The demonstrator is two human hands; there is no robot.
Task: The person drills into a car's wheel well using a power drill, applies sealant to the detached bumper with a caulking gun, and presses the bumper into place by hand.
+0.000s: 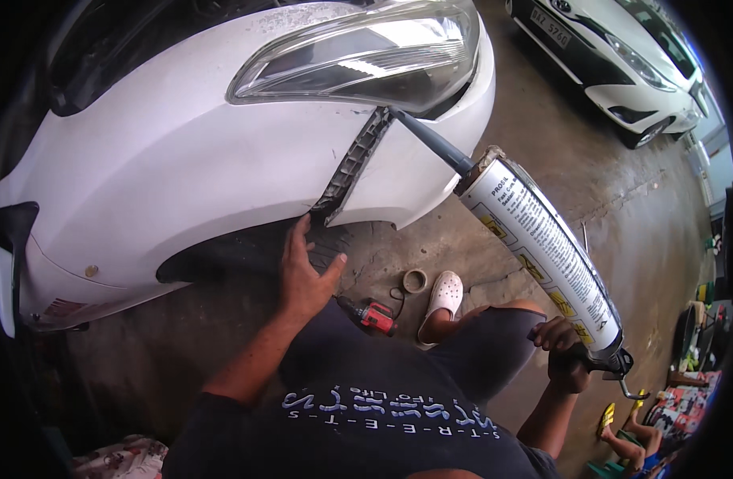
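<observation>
A white car fender (199, 152) curves across the view beneath a clear headlight (366, 60). Between fender and bumper (414, 168) runs a gap with a dark ribbed bracket (352, 166). My left hand (306, 271) has its thumb spread from the fingers, and its fingertips rest at the fender's lower edge beside the gap's bottom end. My right hand (564, 351) is wrapped round the handle end of a caulking gun (618, 363). A white sealant cartridge (542, 247) lies in the gun. Its grey nozzle (434, 144) points to the gap's top, just under the headlight.
The tyre (231, 251) sits below the fender. On the concrete floor are a red and black power tool (374, 315) and a roll of tape (414, 280), near my foot in a white clog (444, 299). Another white car (614, 56) stands far right; a person's legs (630, 447) show lower right.
</observation>
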